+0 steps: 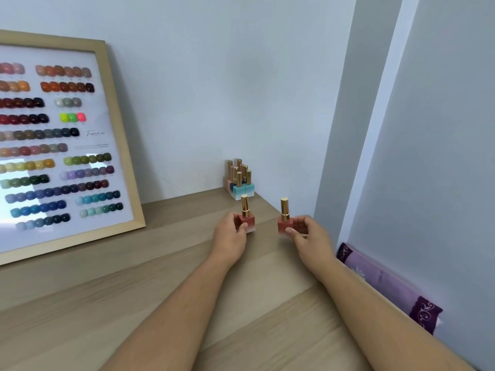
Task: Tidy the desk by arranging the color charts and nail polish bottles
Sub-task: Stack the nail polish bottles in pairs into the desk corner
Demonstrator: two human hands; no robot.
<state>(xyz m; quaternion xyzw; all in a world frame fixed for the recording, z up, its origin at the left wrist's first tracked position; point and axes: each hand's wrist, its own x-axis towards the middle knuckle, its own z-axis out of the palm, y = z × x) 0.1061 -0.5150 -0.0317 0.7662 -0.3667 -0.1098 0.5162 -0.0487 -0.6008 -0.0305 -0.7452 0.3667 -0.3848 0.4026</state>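
My left hand grips a pink-red nail polish bottle with a gold cap, held upright just above the wooden desk. My right hand holds a second, similar pink bottle upright near the desk's right edge. Behind them, in the far right corner against the wall, stands a tight cluster of several gold-capped bottles in peach, blue and teal. A large wood-framed color chart with rows of swatches leans against the wall at the left.
The desk's right edge runs diagonally beside my right forearm. Below it lies a purple patterned cloth along the wall. The grey-blue wall closes the back and right side.
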